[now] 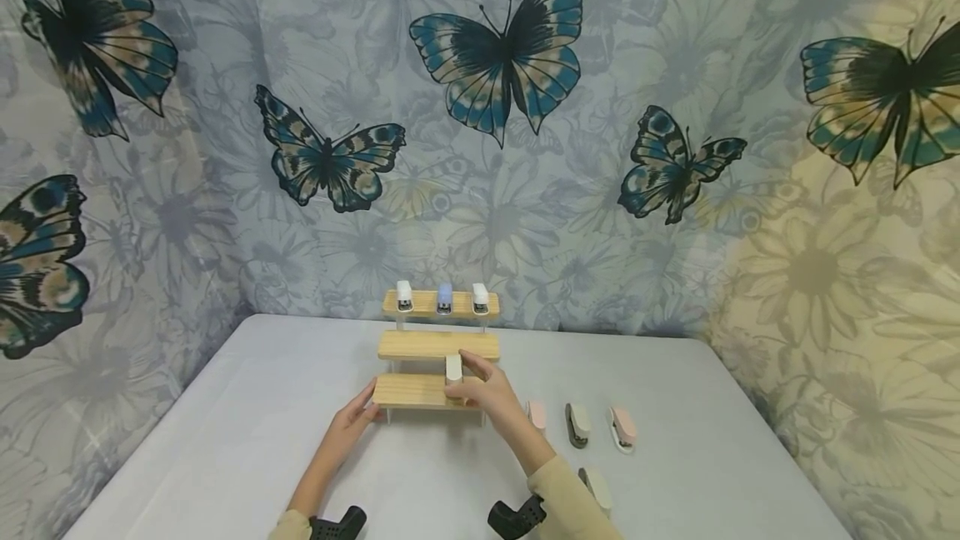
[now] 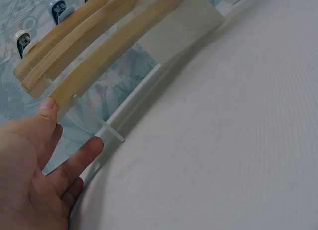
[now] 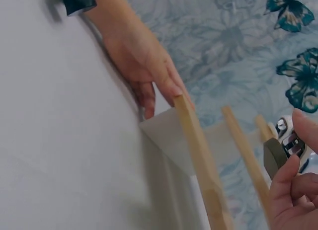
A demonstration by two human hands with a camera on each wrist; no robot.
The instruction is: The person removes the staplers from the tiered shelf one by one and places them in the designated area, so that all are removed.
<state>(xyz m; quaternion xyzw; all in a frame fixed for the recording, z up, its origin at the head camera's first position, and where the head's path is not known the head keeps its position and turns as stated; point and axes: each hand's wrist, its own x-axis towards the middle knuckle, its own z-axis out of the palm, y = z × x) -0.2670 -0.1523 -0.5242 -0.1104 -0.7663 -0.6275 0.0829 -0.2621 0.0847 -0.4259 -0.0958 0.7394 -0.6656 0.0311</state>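
A three-tier wooden display stand (image 1: 408, 391) with clear supports stands on the table. My left hand (image 1: 349, 426) holds the left end of its lowest shelf, the thumb (image 2: 47, 105) against the wood. In my right hand (image 1: 497, 403) a small cream stapler (image 1: 453, 368) is pinched between thumb and fingers. It overlaps the right part of the lower shelves in the head view, and its dark grey-green base (image 3: 274, 158) shows in the right wrist view. On the top shelf sit a white stapler (image 1: 404, 293), a blue stapler (image 1: 445, 297) and another white stapler (image 1: 480, 297).
Right of the stand on the white table (image 1: 247, 423) lie a pink stapler (image 1: 536, 414), a cream stapler with a dark base (image 1: 577, 425) and a pink one with a white base (image 1: 622, 429). Another cream stapler (image 1: 596, 487) is partly behind the right sleeve. A butterfly-print cloth (image 1: 495, 215) hangs behind.
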